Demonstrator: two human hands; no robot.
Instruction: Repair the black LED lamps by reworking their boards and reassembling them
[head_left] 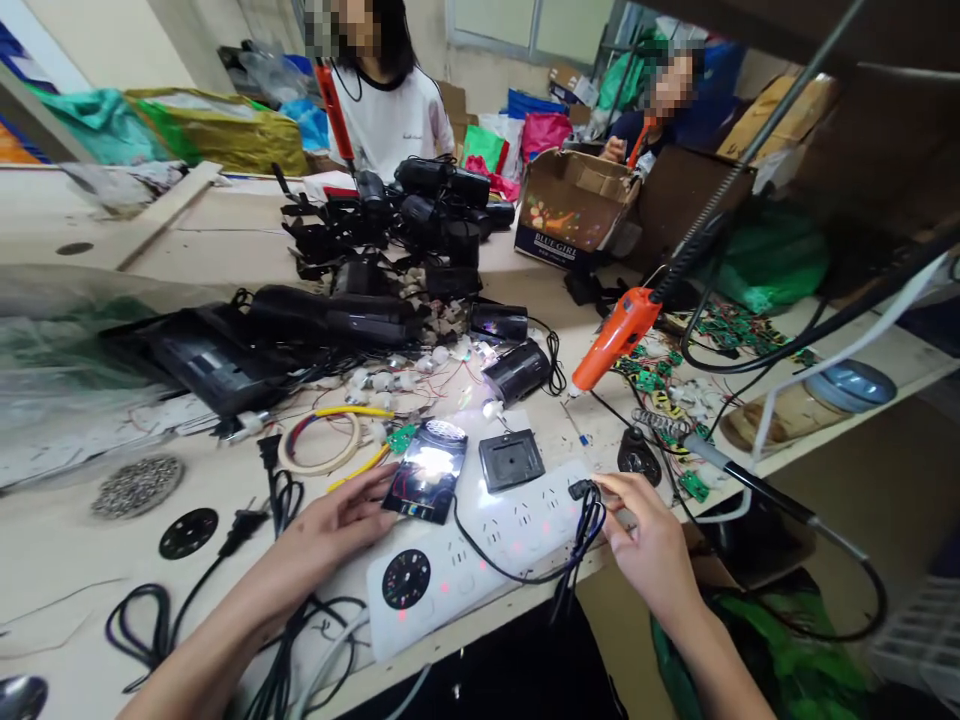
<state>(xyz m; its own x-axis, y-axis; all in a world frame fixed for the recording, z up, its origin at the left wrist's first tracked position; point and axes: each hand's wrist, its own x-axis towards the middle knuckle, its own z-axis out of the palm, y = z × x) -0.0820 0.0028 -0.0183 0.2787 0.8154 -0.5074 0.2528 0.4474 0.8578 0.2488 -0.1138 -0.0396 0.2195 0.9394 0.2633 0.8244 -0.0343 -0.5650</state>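
My left hand [352, 510] grips the left edge of a flat, glossy black device [426, 475], whose face shines brightly near its top. A black cord runs from the device to the right. With its fingers, my right hand [641, 520] holds a black plug [581, 489] at the right end of a white power strip [487, 550]; the plug's prongs are hidden. The bundled cord [585, 535] hangs below those fingers. Behind the strip lies a black square housing [511, 460]. A black perforated disc [406, 578] rests on the strip's left end.
An orange electric screwdriver [619, 340] hangs above the bench, right of a heap of black housings [405, 220]. A soldering iron [727, 465] sits at the right near green circuit boards [649, 380]. Masking tape [289, 450] and corded plugs [244, 525] lie left. Two people are across the bench.
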